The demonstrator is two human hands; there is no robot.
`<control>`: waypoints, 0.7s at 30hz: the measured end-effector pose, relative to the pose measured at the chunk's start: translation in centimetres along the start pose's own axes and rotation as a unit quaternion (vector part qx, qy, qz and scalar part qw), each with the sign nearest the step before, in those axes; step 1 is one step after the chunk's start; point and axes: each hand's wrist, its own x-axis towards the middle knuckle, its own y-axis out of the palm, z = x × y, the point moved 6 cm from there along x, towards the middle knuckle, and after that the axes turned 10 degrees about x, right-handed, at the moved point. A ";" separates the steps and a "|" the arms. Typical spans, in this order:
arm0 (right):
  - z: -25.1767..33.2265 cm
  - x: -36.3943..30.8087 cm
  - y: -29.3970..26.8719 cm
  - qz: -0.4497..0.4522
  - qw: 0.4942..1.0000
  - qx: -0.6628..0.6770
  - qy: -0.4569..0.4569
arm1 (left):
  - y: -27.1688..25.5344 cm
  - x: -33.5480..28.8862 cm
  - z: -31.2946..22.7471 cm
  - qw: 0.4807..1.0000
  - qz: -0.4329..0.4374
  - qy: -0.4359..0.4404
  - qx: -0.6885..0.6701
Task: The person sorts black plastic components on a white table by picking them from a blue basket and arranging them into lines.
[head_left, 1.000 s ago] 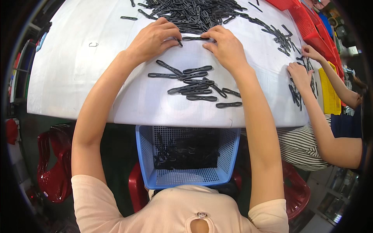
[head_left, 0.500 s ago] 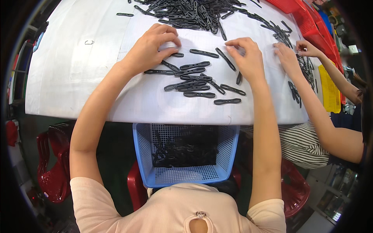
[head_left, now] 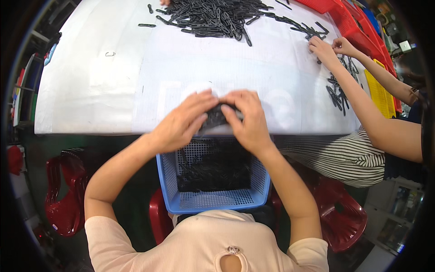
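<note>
Over here the left hand (head_left: 188, 117) and right hand (head_left: 246, 119) are together, clamped around a slightly blurred bunch of black strips (head_left: 215, 119) at the bench's (head_left: 99, 95) near edge. Just below that edge sits a blue basket (head_left: 166, 192) with more dark pieces (head_left: 213, 179) inside. A big heap (head_left: 217, 19) lies well back from it; a co-worker's hands (head_left: 322, 51) work toward the right edge.

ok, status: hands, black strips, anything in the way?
Left hand and right hand closed around bunched strips. Bunch at table's near edge, basket just below. Nothing seen blocking; other person's hands off right.
</note>
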 end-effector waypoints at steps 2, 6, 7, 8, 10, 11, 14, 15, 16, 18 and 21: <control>1.5 -1.7 0.0 0.013 1.000 0.016 0.022 | 0.1 -1.7 -1.2 0.998 0.023 -0.008 -0.057; 3.0 -3.3 1.1 0.059 0.989 0.102 0.088 | -1.3 -3.2 -1.1 0.976 0.022 -0.099 -0.195; 3.0 -3.1 1.1 0.053 0.984 0.131 0.111 | -2.2 -2.7 -0.5 0.982 -0.023 -0.099 -0.159; 2.6 -2.8 1.1 0.049 0.977 0.160 0.135 | -3.3 -1.6 1.0 0.985 -0.068 -0.099 -0.125; 1.9 -0.4 -0.3 0.024 0.995 0.062 0.081 | -6.2 0.9 4.9 0.983 -0.162 -0.085 -0.027; 1.1 0.8 -1.5 -0.007 0.999 0.005 0.040 | -7.5 2.8 7.9 0.975 -0.209 -0.067 0.029; -2.4 3.7 -3.6 -0.036 0.989 -0.143 0.026 | -12.7 6.7 18.8 0.924 -0.297 -0.150 0.188; -3.7 4.3 -3.6 -0.028 0.983 -0.179 0.030 | -14.3 7.5 22.3 0.903 -0.314 -0.179 0.232; -4.9 4.8 -3.8 -0.025 0.975 -0.219 0.031 | -15.6 8.7 25.1 0.886 -0.311 -0.236 0.251; -6.4 6.0 -3.6 -0.006 0.964 -0.261 0.046 | -16.4 10.3 28.3 0.847 -0.294 -0.355 0.265; -7.7 8.2 -2.6 0.024 0.964 -0.253 0.072 | -15.1 13.5 28.0 0.896 -0.238 -0.299 0.225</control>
